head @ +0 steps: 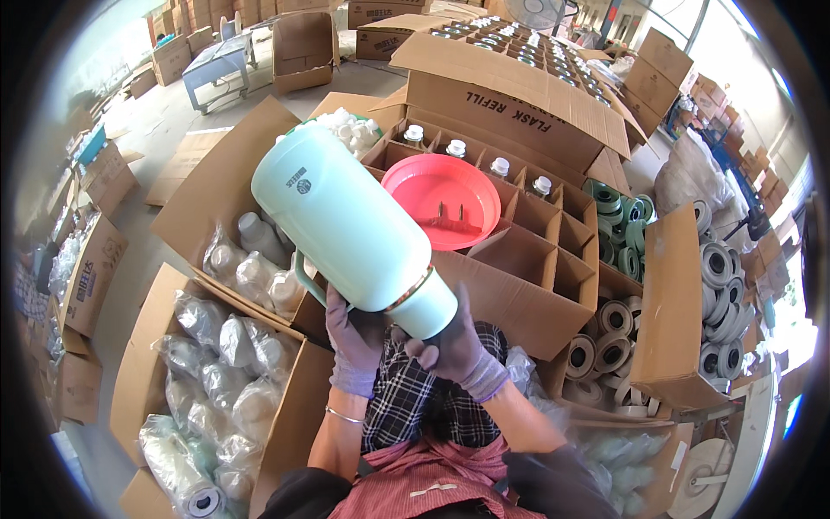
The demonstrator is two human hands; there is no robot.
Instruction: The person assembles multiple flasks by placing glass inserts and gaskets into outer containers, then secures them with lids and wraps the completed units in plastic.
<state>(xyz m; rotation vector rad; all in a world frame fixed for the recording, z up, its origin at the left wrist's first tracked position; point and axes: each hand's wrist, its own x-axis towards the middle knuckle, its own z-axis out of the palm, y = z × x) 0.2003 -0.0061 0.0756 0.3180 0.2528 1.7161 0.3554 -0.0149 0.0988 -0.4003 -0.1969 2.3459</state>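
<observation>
A mint-green thermos flask (pixel 340 217) with a handle hangs tilted over my lap, its cup lid (pixel 426 306) towards me at the lower right. My left hand (pixel 353 331), in a grey work glove, grips the flask near its handle and lower body. Around the cup lid closes my gloved right hand (pixel 457 357), its fingers partly hidden under the lid. Just beyond the flask, a red plastic basin (pixel 405 178) with small dark pieces in it rests on a cardboard carton with dividers (pixel 519 292). Glass refills with white caps (pixel 456 148) stand in that carton's far row.
Plastic-wrapped items fill an open carton (pixel 285 396) at left. Grey ring parts (pixel 615 318) and green ring parts (pixel 628 263) lie in cartons at right. White caps (pixel 350 130) are heaped behind the flask. A wheeled blue table (pixel 217 68) stands farther back.
</observation>
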